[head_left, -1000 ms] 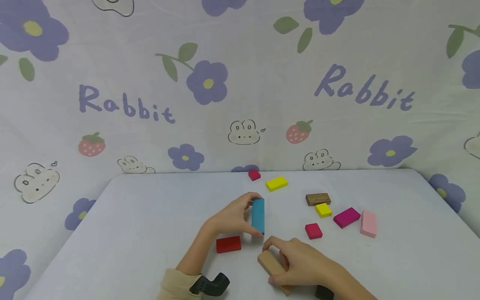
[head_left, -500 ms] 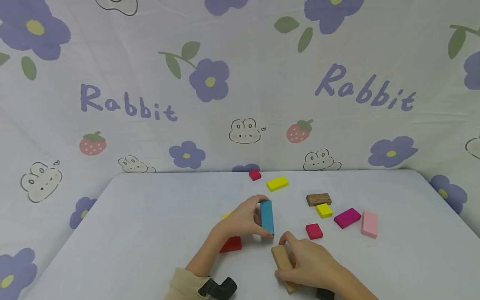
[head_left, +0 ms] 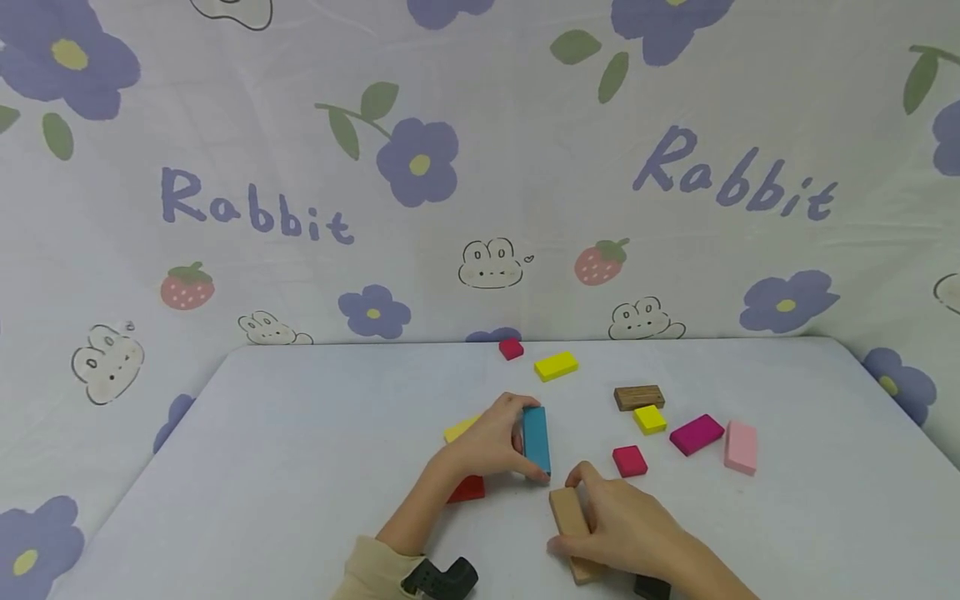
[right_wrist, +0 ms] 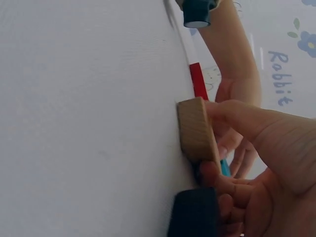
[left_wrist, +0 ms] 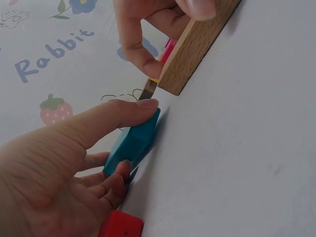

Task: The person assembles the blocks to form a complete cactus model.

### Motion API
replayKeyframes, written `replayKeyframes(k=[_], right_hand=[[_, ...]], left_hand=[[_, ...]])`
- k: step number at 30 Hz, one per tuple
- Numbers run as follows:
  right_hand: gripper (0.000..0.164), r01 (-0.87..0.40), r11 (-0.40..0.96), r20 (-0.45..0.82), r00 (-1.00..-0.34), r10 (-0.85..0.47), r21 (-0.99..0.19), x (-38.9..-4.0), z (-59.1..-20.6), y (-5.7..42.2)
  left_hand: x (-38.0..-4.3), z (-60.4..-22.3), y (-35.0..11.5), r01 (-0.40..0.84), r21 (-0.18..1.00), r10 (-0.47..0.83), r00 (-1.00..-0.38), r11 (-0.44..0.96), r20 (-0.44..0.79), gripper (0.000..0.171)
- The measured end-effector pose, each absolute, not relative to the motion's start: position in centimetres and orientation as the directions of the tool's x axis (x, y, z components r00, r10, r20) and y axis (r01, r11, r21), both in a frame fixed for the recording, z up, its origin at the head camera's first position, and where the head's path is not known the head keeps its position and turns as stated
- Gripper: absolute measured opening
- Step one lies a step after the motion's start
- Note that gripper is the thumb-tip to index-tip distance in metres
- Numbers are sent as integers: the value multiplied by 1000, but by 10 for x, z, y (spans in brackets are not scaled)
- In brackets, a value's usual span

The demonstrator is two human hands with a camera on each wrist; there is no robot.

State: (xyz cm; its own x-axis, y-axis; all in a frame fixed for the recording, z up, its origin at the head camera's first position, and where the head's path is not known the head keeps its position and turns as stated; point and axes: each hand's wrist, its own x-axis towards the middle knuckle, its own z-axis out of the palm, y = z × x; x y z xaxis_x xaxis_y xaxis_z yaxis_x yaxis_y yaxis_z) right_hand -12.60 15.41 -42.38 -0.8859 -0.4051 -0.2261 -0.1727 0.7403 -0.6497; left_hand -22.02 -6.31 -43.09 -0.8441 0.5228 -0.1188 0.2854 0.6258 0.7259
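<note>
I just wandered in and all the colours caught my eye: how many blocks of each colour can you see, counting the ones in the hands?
Red or crimson blocks: 3
Yellow blocks: 3
Blue block: 1
Tan block: 1
Brown block: 1
Magenta block: 1
Pink block: 1
Total in view: 11

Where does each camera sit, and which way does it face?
Head: worn on the head, facing forward and down over the table; left hand and right hand show.
Left wrist: on that wrist, facing the left hand and blue block; right fingers show.
Right wrist: on that wrist, facing the right hand and tan block; left hand shows behind.
Wrist views share the red block.
</note>
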Motion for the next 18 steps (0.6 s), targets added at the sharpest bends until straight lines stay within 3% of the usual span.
replayKeyframes(k=[9, 13, 18], right_hand=[[87, -108, 521, -280, -743, -608, -847, -163, -486, 193], [91, -83, 489, -304, -691, -656, -868, -171, -492, 202], [95, -68, 481, -317, -672, -670, -874, -173, -489, 204]], left_hand=[[-223, -434, -64, 272, 734, 536, -831, 623, -147, 88], [-225, -433, -65, 255, 749, 547, -820, 612, -169, 90], [-229, -432, -71, 243, 780, 573, -801, 577, -175, 90]])
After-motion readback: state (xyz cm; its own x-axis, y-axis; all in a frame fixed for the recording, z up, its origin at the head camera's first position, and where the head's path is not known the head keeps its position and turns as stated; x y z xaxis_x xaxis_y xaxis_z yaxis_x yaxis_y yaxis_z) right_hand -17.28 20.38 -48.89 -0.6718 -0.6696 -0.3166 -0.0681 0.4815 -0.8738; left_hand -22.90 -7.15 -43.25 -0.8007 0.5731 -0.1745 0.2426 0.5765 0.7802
